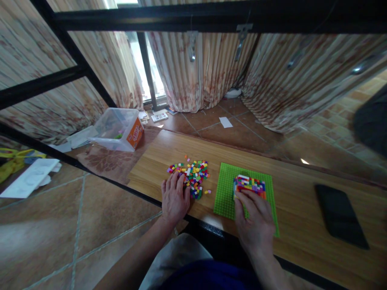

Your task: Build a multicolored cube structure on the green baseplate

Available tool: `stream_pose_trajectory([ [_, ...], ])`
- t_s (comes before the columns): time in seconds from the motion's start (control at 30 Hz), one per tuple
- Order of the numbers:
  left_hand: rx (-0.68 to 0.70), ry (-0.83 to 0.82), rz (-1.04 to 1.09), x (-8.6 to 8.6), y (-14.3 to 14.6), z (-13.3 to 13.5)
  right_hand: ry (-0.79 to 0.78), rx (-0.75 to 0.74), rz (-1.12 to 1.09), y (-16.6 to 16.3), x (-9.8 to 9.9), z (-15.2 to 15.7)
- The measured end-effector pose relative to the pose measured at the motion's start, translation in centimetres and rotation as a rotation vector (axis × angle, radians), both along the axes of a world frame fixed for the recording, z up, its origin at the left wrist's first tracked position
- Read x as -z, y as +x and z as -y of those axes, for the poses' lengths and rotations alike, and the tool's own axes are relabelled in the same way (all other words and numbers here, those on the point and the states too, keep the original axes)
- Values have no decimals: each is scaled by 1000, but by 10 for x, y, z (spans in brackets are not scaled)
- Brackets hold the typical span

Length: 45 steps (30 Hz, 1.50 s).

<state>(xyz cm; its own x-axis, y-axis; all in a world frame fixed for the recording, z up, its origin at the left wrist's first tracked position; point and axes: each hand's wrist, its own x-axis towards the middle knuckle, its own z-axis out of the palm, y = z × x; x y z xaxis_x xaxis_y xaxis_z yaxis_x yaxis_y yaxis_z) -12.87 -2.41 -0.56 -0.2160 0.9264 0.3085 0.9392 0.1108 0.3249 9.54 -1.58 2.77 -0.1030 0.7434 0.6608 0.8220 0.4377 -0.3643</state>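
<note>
The green baseplate (224, 189), lying on the wooden table (294, 201), serves as reference. The brick block (250, 184) stands on it, right of its centre; the block's visible part runs longest from left to right, roughly parallel to the baseplate's far edge, its near side partly hidden. The right hand (256, 219), the nearer to the block, reaches over the baseplate's near edge, fingers bent at the block's near side; whether they pinch a brick cannot be told. The heap of loose bricks (195, 176) lies left of the baseplate, apart from it. The left hand (175, 200) lies at the heap's near-left border, fingers spread, fingertips among the bricks; whether one is gripped cannot be told.
</note>
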Motion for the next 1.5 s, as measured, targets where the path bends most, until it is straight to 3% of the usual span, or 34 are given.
stream_pose_trajectory([
  [0.17,-8,-2,-4,1,0,0,-151,-180,26,-34,16,-1],
  [0.4,4,7,-28,2,-1,0,-231,-231,137,-56,36,-22],
  [0.57,9,10,-33,4,-3,-1,-268,-260,145,-57,34,-28],
  [0.77,12,15,-39,3,-2,-1,-228,-271,0,-59,21,-22],
  [0.93,14,13,-37,2,-2,-1,-246,-267,-122,-43,9,-8],
  [1.1,13,21,-37,3,-2,-2,-208,-149,-134,-8,3,1],
  [1.3,17,28,-16,2,-2,-2,-124,10,-79,28,7,-9],
  [1.5,14,18,-38,2,-2,-3,-97,54,6,37,14,-19],
])
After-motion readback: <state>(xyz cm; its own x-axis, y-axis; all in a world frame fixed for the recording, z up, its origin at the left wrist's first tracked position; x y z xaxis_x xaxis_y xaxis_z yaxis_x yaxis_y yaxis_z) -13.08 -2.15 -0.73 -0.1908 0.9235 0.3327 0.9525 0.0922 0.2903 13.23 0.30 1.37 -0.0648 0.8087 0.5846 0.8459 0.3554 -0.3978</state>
